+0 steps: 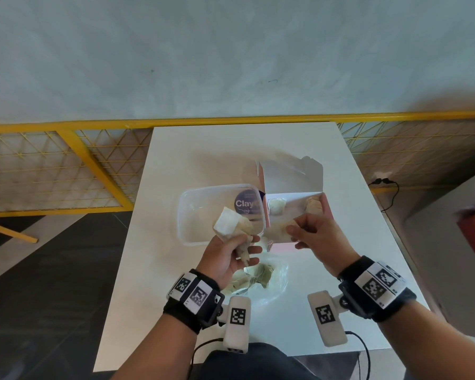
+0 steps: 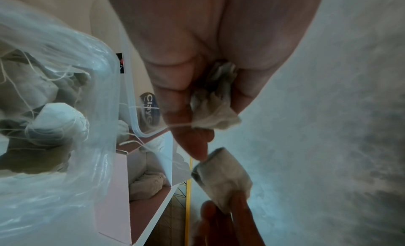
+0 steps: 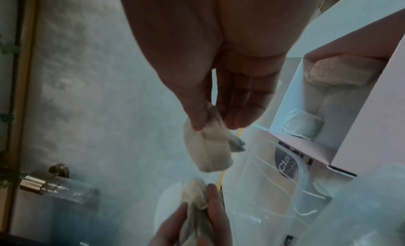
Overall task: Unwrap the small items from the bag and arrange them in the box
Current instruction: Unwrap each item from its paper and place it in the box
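Left hand (image 1: 225, 256) raised above the tabletop (image 1: 192, 154), fingers curled round a crumpled wrapper (image 1: 232, 224); most of the wrapper sticks up past the grip, over the near edge of a clear plastic container (image 1: 192, 204) with a purple "Clay" label. Right hand (image 1: 313, 237) just in front of the pink box (image 1: 328, 207), thumb and fingers pinching a small pale item (image 3: 207, 151); in the right wrist view the item hangs below the pinch, clear of the box. The two hands are near each other but apart. Box stands open, lid flap up, right beside the container; inside, one pale item (image 1: 276, 205) at the left end and another (image 1: 313, 204) at the right end. Clear bag (image 1: 261, 281) with more wrapped pieces and loose threads lies on the tabletop, nearer the person, under the hands.
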The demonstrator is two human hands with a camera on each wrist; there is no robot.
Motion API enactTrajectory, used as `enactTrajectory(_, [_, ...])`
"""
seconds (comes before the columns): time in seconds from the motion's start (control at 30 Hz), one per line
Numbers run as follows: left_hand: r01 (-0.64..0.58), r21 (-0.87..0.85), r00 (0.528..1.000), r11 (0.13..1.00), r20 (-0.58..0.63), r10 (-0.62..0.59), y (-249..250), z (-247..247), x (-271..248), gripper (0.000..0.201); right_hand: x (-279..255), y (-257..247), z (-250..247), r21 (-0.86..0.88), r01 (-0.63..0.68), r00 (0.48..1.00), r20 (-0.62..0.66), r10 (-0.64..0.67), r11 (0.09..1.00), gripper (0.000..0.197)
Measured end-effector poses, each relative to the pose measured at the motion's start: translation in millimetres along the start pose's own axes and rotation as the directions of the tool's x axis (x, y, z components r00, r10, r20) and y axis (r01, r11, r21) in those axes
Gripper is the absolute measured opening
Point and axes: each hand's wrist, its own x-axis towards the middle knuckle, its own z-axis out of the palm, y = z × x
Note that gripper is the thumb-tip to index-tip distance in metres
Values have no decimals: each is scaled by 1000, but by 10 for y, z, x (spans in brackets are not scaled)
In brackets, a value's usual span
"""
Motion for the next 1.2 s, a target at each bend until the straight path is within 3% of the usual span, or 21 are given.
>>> enactTrajectory(0.13, [2, 21, 999, 1000, 42, -2, 9, -29, -7, 14, 14, -68, -166, -69, 65, 998, 23, -63, 995, 8])
enactTrajectory(0.3, [1, 86, 995, 996, 96, -9, -33, -10, -1, 19, -79, -254, -261, -369, 166, 954, 293, -55, 915, 4])
enactTrajectory(0.43, [4, 172, 999, 985, 52, -13, -81, 22, 2, 9, -134, -422, -246, -373, 196, 886, 463, -1, 907, 5])
enactTrajectory(0.53, [1, 268, 1000, 963, 29, -9, -98, 43, 0, 13, -135, -523, -200, -298, 195, 830, 558, 5, 934, 8])
enactTrajectory(0.63, [-41, 329, 997, 943, 74, 17, -70, 86, -34, 18, -86, -540, -75, -288, 287, 833, 546, -89, 914, 21])
enactTrajectory(0.73, [-43, 278, 986, 960, 164, -4, -17, 149, -105, 26, -37, -478, 67, -322, 361, 833, 533, -147, 875, 18])
enactTrajectory(0.8, [-38, 291, 985, 956, 171, -13, -20, 163, -108, 25, 8, -393, 143, -387, 362, 864, 480, -150, 848, 11])
enactTrajectory(0.9, [-43, 371, 994, 927, 113, 1, -47, 110, -80, 23, 15, -348, 181, -444, 335, 914, 366, -172, 831, 9])
enactTrajectory(1.03, [-23, 385, 999, 923, 40, 8, -19, 0, -84, 14, -87, -485, 97, -382, 318, 939, 253, -233, 868, 8])
enactTrajectory(1.13, [20, 321, 994, 947, -110, 17, 27, -74, -46, 25, -156, -580, 1, -386, 311, 939, 266, -218, 869, 12])
enactTrajectory(1.2, [17, 269, 984, 963, -177, 32, 71, -117, -19, 21, -191, -625, -44, -422, 305, 934, 307, -182, 853, 16])
